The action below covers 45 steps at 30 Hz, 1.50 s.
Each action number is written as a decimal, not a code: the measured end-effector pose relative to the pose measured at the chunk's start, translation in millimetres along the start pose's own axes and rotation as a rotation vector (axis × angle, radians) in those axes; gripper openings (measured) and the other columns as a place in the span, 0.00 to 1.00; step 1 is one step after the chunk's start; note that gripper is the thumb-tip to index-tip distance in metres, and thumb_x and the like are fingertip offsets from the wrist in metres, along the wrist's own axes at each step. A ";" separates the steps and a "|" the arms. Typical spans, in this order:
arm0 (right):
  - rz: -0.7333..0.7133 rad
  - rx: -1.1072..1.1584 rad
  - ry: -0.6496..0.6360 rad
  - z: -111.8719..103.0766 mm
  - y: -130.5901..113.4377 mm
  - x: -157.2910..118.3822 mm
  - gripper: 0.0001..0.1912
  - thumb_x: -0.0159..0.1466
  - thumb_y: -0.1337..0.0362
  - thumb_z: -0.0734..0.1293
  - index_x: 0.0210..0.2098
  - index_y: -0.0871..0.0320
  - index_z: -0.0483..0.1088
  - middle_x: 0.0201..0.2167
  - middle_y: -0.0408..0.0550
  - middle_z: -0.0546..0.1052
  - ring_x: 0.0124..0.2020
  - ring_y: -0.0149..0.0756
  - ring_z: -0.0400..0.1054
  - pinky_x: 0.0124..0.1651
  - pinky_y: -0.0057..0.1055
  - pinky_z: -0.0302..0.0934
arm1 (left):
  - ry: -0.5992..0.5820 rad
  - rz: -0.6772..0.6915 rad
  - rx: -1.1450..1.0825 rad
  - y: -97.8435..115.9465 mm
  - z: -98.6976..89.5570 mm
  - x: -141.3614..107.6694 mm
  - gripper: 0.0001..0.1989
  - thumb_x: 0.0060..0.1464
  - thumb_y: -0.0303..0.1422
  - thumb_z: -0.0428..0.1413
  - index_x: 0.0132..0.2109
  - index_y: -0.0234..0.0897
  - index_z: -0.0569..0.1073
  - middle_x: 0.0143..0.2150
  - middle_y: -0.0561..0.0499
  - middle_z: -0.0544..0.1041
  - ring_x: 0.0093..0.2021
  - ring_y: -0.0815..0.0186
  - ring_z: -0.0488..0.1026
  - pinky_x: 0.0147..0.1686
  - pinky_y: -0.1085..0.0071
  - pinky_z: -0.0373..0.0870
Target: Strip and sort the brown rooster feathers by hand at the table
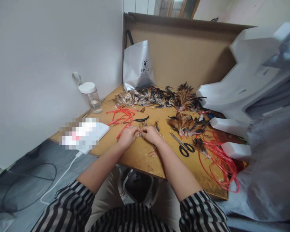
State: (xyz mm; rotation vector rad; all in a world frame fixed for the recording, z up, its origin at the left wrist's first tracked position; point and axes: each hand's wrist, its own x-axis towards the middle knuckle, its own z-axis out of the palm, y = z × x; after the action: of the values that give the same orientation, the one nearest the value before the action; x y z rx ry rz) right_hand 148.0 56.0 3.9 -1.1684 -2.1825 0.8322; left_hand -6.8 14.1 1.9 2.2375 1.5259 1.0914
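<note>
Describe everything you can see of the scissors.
The scissors have two black, plastic-looking loop handles and grey, metallic-looking blades. Unheld, they lie on the yellowish-brown table, to the right of the right hand, blades pointing away and leftward, handles toward the table's near edge. A feather bundle lies beyond them. Whether the blades are fully shut is unclear.

Glossy plastic strands [221, 161], rough feather bundles [185, 124], metal scissor blades [175, 138], wooden tabletop [135, 158]
</note>
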 end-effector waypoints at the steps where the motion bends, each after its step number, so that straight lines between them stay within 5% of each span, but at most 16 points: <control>1: 0.008 0.006 -0.003 0.1 0.4 0.0 0.09 0.52 0.70 0.62 0.27 0.58 0.74 0.18 0.40 0.71 0.22 0.27 0.60 0.27 0.23 0.52 | -0.001 0.002 0.009 -0.4 0.1 0.3 0.08 0.49 0.25 0.51 0.35 0.37 0.73 0.33 0.49 0.75 0.35 0.66 0.69 0.38 0.70 0.64; 18: 0.125 0.304 -0.091 -5.5 3.2 -5.4 0.11 0.56 0.62 0.62 0.32 0.61 0.72 0.18 0.42 0.71 0.17 0.25 0.59 0.22 0.22 0.53 | -0.004 0.017 0.032 -3.5 0.5 -0.9 0.06 0.51 0.27 0.51 0.31 0.36 0.74 0.31 0.49 0.74 0.33 0.67 0.69 0.36 0.72 0.63; 28: -0.064 -0.192 0.197 -7.5 1.6 -4.5 0.07 0.53 0.69 0.61 0.22 0.60 0.71 0.25 0.47 0.74 0.29 0.31 0.64 0.34 0.26 0.55 | 0.010 0.073 0.057 -8.8 -4.7 -7.3 0.07 0.52 0.29 0.53 0.30 0.36 0.74 0.30 0.48 0.75 0.33 0.67 0.70 0.36 0.71 0.64; 45: 0.003 -0.342 0.199 -9.3 2.4 -5.8 0.06 0.52 0.68 0.60 0.21 0.59 0.66 0.27 0.47 0.71 0.30 0.31 0.64 0.36 0.25 0.56 | -0.105 0.138 0.138 -1.5 -13.1 -13.0 0.07 0.51 0.26 0.50 0.30 0.36 0.73 0.30 0.46 0.73 0.36 0.64 0.68 0.39 0.67 0.63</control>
State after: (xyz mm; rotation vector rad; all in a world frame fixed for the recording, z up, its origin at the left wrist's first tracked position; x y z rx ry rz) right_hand 158.5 54.6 7.5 -1.3512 -2.2083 0.3307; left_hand -19.2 0.5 4.4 2.4827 1.4643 0.9124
